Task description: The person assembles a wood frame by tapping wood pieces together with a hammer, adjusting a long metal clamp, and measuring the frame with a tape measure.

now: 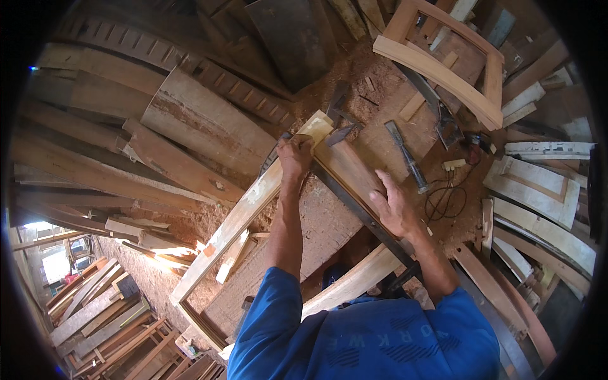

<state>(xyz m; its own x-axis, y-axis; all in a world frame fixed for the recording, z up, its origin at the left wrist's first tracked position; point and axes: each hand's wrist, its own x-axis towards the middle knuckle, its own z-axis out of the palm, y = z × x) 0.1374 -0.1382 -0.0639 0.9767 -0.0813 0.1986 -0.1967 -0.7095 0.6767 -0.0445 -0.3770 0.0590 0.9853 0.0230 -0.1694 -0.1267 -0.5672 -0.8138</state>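
left hand (pixel 294 155): curled at pale beam (pixel 228 234) | right hand (pixel 394 206): fingers spread by brown board (pixel 353 168) | chisel (pixel 412 167): nearby

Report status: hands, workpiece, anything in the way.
Left hand curled over pale wooden beam near its upper end. Right hand open against brown board. Possible obstruction: dark metal bar alongside board.

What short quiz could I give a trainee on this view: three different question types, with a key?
1. Multiple choice: The right hand rests on which thing?
a) the coiled black cable
b) the brown board
c) the handsaw
2. True or false: The left hand is at the end of the pale wooden rail farther from the body.
3. Fill the gap: The person's short sleeves are coloured ____.

Key: 1. b; 2. True; 3. blue
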